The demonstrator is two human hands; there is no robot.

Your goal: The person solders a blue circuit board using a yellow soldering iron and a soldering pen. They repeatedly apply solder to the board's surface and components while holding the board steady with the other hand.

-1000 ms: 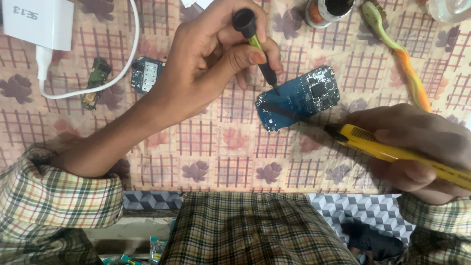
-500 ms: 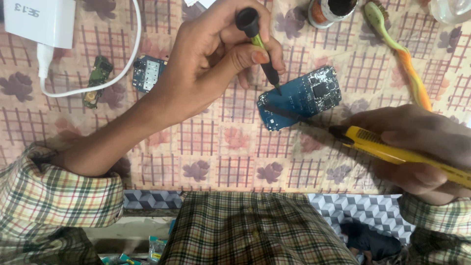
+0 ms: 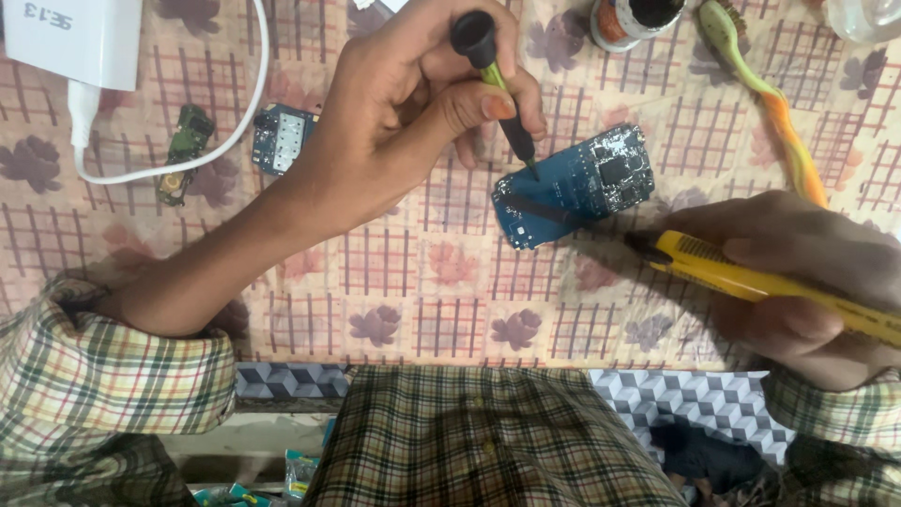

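Circuit board (image 3: pixel 574 188): blue, silver patch at one end. Screwdriver (image 3: pixel 493 80): black cap & tip, green-yellow shaft. Soldering iron (image 3: pixel 751 279): yellow body, dark tip. Tablecloth (image 3: pixel 432 282): pink-beige w/ maroon checks & purple flowers. Sleeves: green-tan plaid. Charger (image 3: pixel 80 38) & cable: white. Toothbrush (image 3: pixel 770 103): green-orange.

Warm, even light; soft shadows; slight blur

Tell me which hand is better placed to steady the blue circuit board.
Left, probably. The left hand holds a small screwdriver with its tip already on the blue circuit board. The right hand grips a yellow soldering iron and sits farther off.
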